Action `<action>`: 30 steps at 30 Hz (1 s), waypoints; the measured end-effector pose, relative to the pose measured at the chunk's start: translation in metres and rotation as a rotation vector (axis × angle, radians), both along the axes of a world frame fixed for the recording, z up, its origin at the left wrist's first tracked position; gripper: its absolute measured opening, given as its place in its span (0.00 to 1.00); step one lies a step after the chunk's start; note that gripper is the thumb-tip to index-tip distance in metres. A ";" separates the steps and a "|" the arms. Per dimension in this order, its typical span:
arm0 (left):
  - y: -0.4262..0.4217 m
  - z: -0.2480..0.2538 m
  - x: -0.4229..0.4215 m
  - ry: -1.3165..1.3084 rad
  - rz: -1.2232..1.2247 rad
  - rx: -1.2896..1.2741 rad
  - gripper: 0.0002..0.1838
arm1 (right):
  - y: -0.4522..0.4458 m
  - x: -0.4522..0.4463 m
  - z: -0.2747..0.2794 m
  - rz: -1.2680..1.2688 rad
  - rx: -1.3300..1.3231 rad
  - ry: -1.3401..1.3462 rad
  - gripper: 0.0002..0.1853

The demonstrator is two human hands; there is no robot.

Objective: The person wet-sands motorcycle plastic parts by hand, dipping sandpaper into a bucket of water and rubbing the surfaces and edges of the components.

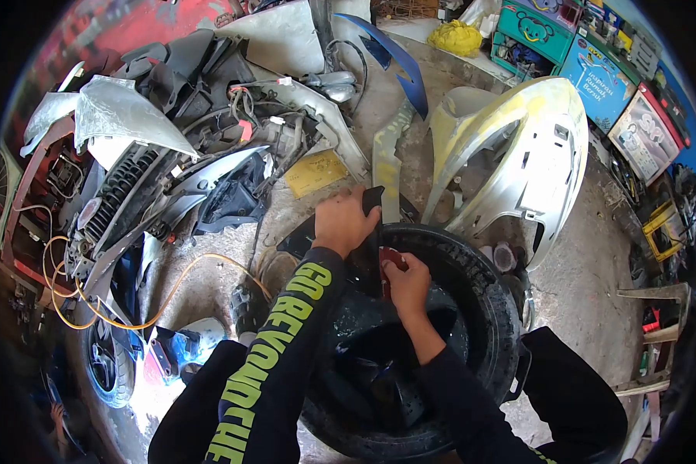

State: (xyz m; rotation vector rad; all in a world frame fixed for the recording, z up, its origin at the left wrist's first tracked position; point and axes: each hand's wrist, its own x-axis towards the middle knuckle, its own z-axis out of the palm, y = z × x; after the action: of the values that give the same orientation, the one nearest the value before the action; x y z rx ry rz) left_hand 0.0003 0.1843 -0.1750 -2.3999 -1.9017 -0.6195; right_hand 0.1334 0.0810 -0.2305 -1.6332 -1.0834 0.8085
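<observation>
My left hand (344, 223) is closed round the upper part of a dark, glossy plastic panel (373, 203), which stands upright over a black tub (496, 301). With my right hand (407, 284) I press a dark red piece of sandpaper (391, 257) to the panel's right side, fingers closed on it. Below both hands, water (433, 309) shows in the tub, and another dark part (383, 371) lies in it. My left fingertips are partly hidden behind the panel.
Right of the tub stands a white and yellowish fairing (553, 155). Motorcycle parts and a shock absorber spring (116, 189) crowd the left, with an orange hose (185, 271) on the floor. A yellow envelope-like sheet (315, 173) lies ahead; a wooden stool (657, 332) stands far right.
</observation>
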 end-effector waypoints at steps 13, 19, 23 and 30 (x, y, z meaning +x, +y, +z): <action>0.001 0.001 -0.003 -0.017 -0.003 -0.014 0.28 | 0.012 0.004 0.013 0.022 -0.071 0.010 0.13; 0.002 -0.001 -0.003 -0.023 -0.014 -0.014 0.28 | 0.012 0.004 0.005 0.037 -0.062 0.048 0.09; 0.001 0.001 -0.002 -0.010 -0.005 -0.025 0.28 | 0.013 0.001 0.017 0.028 -0.073 0.031 0.08; 0.002 0.002 -0.002 -0.001 0.003 -0.041 0.28 | 0.021 0.004 0.003 0.061 -0.056 0.187 0.09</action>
State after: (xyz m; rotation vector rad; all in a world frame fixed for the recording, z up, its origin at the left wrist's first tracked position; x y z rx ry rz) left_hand -0.0015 0.1859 -0.1730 -2.4207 -1.9369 -0.5883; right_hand 0.1376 0.1025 -0.2275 -1.5423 -0.9902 1.0187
